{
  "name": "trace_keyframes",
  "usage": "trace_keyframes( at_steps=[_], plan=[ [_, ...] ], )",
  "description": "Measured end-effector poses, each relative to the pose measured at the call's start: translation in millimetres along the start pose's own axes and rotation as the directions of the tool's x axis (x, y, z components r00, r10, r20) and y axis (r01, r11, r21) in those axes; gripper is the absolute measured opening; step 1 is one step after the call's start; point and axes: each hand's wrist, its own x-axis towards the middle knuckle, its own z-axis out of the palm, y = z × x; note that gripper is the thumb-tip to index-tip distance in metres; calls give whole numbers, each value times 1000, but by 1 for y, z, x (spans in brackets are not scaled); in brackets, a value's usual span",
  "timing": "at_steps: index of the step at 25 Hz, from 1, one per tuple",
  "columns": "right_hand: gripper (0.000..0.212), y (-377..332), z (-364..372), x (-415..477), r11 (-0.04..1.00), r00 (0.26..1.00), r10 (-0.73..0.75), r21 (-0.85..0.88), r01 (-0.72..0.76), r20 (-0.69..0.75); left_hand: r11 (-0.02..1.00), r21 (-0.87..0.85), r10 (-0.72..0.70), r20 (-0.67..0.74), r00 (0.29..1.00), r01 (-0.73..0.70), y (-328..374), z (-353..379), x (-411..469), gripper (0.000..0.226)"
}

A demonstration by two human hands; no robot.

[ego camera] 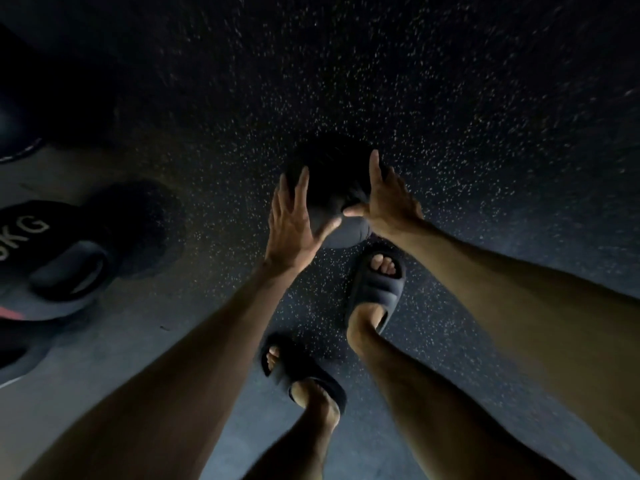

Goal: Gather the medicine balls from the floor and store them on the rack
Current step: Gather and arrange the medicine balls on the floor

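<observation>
The black ball (329, 181) sits on the speckled floor (485, 98), just ahead of my right sandal (377, 285). My left hand (291, 226) and right hand (389, 202) flank it, fingers straight and spread against its sides, thumbs angled inward, not clamped. Well off to the left lies a dark weight (52, 251) marked KG.

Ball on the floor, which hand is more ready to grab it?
Right, slightly: the right hand lies against the medicine ball, thumb across it. The left hand is open beside it, so likely both will lift.
</observation>
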Motion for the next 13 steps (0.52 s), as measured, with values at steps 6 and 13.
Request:
trace_keyframes(
  at_steps=[6,13],
  plan=[
    [63,-6,-49,45,950,978,190,267,-161,-85,995,38,-96,16,995,96,29,-21,56,107],
    [98,-14,-61,47,980,996,-31,193,48,-89,982,-98,-160,14,987,161,50,-67,186,87]
  ],
)
